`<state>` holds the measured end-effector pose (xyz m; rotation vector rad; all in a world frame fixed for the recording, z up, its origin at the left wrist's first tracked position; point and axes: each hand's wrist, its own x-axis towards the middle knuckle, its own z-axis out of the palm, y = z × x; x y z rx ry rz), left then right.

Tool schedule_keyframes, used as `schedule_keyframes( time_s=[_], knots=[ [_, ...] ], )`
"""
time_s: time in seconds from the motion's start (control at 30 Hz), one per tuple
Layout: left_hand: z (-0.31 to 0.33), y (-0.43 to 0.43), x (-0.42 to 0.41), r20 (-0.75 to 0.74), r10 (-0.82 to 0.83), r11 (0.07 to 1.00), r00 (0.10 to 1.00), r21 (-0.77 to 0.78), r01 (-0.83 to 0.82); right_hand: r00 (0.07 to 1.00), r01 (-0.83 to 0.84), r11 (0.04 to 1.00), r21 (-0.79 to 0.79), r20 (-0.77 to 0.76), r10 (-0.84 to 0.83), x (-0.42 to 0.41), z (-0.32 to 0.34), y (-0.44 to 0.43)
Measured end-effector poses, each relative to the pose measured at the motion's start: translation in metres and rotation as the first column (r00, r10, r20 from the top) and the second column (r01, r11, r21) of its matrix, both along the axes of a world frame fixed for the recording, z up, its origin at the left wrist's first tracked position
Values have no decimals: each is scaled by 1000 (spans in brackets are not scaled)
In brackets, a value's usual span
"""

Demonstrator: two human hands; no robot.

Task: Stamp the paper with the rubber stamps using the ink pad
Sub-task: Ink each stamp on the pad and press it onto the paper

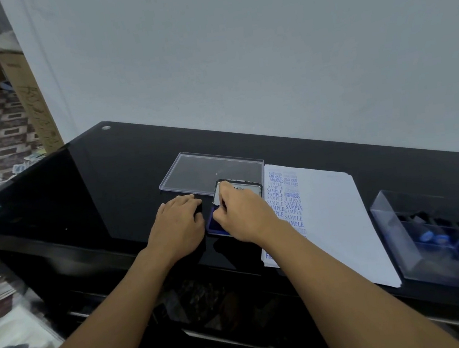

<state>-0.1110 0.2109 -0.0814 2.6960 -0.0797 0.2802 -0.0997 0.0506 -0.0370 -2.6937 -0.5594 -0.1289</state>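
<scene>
While the right hand (244, 215) hovered low over the ink pad (213, 225), its fingers were curled tight and pointed down, as though pinching a small stamp against the blue surface. The stamp itself was hidden under the knuckles, so that it was a stamp at all is a judgement. The left hand (178, 225) lay on the black desk (97, 203) just beside the pad, fingers relaxed and nearly straight, their tips against the pad's left edge. It gripped nothing, and seemed to be steadying the pad. The pad's hinged lid (251, 190) stood open at the back.

The step in hand looked like inking. The paper (333, 213) sat immediately right of the pad, its left margin already crowded with blue prints (SAMPLE many times over, AMENDED near the top), while the rest of the sheet was bare. So the task was well begun but had plenty of room left.

The next move would call for lifting the stamp straight off the pad, carrying it right to a blank patch and pressing squarely, without rocking, to avoid a smeared or doubled print. More stamps (441, 238) waited in a clear box (392, 229) at the far right, and a clear plastic cover (207, 167) lay behind the pad.
</scene>
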Motion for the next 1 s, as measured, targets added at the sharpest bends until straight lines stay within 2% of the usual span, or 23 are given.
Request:
schedule_keyframes(
  time_s=[0.2,0.37,0.53,0.77,1.0],
  knots=[
    [15,-13,-10,12,-1,993,1000,-120,2,1000,-2,1000,29,-20,3,-1,1,-2],
    [26,-23,-20,36,18,981,999,-192,-11,999,-25,1000,-13,-41,25,-2,11,-6],
    [37,-30,-28,72,51,965,996,-261,-30,998,39,986,160,-62,-29,-8,29,-28],
    [47,-53,-32,155,-10,962,988,-268,51,992,100,935,340,-109,-66,-18,52,-71],
    [40,-82,-39,263,-115,967,958,-193,169,986,155,936,317,-115,-124,-30,54,-105]
  ],
)
